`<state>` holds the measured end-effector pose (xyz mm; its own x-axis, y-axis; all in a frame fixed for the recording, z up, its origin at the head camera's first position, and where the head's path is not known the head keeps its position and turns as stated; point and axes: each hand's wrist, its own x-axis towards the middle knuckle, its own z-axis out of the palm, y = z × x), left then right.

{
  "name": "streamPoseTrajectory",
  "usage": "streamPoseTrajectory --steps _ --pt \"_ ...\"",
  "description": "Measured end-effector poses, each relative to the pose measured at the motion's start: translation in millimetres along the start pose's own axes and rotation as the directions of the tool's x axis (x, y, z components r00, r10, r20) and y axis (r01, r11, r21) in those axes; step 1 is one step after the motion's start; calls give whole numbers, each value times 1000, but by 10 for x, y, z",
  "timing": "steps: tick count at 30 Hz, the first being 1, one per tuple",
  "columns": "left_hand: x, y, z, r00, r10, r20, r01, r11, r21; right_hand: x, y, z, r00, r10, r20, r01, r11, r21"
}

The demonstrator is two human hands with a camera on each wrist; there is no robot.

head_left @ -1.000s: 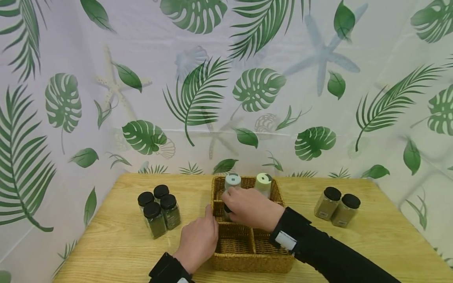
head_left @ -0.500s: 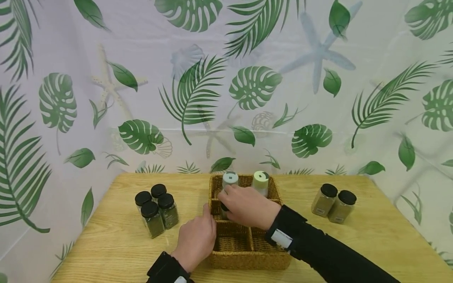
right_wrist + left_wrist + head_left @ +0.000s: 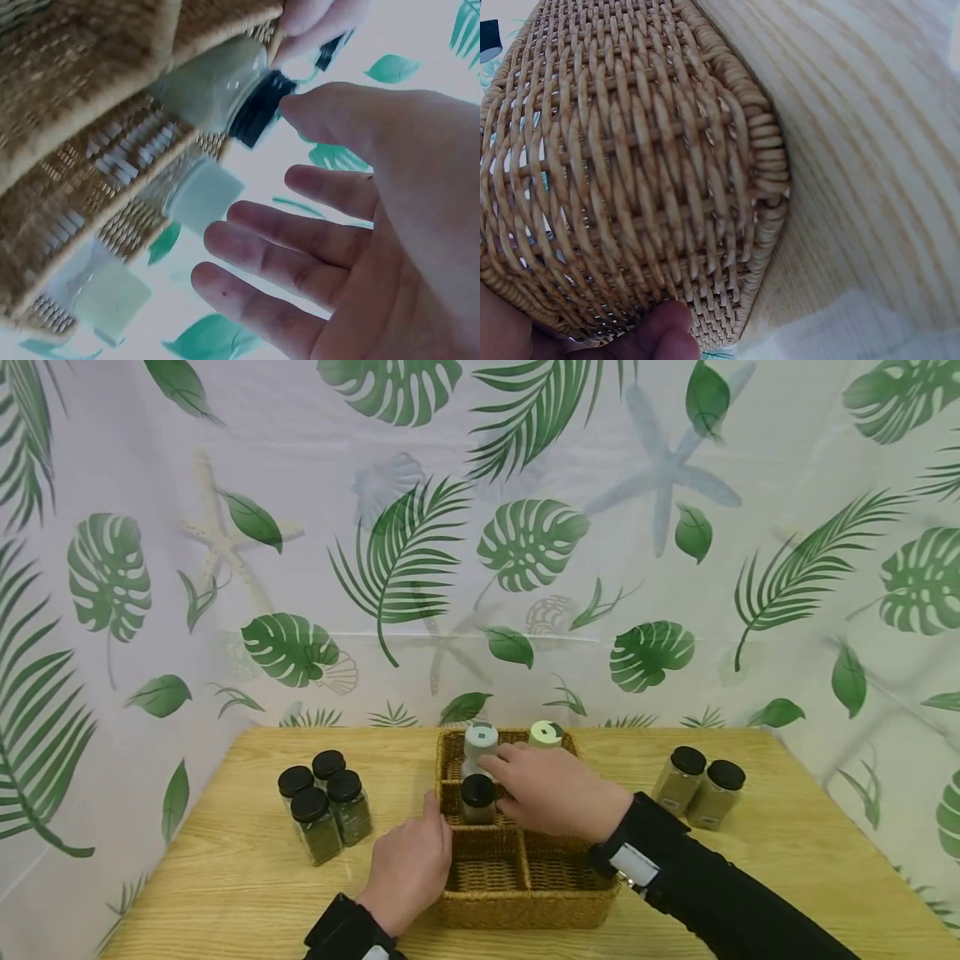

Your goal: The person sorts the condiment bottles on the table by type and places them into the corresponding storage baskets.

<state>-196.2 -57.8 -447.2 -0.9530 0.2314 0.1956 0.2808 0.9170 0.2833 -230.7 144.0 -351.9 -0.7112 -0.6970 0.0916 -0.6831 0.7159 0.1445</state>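
Observation:
My left hand [image 3: 411, 866] holds the left wall of a divided wicker basket [image 3: 525, 910]; in the left wrist view curled fingertips [image 3: 671, 330] lie against the outer weave. My right hand [image 3: 558, 789] is over the basket, fingers apart and nothing gripped. Beside it a black-capped spice jar [image 3: 477, 799] stands in the middle left compartment. In the right wrist view the thumb is near that jar's black cap [image 3: 259, 107]. Behind are a pale-blue-capped jar [image 3: 481, 739] and a pale-green-capped jar [image 3: 545, 735], the latter partly hidden by the hand.
Several black-capped jars [image 3: 316, 827] of dark green contents stand left of the basket on the wooden table [image 3: 225, 877]. Two black-capped jars with tan contents, one nearer the edge [image 3: 715, 802], stand at right. A leaf-printed cloth [image 3: 450, 568] hangs behind.
My right hand has let go of the black-capped jar and shifted right, leaving the jar standing in the basket. My left hand stays at the basket's side. The head view drifts slightly.

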Motion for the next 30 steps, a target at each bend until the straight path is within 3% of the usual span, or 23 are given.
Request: streamPoseTrajectory --steps 13,21,30 --pt "3 -6 -3 1000 -14 9 14 999 -32 -444 462 -126 989 145 -1 -144 987 69" --pt "26 1 6 999 -34 23 36 997 -66 -785 773 -192 963 270 -3 -269 958 96" --pt "25 -6 1 1000 -20 7 20 999 -46 -1034 1120 -97 940 340 25 -341 935 98"
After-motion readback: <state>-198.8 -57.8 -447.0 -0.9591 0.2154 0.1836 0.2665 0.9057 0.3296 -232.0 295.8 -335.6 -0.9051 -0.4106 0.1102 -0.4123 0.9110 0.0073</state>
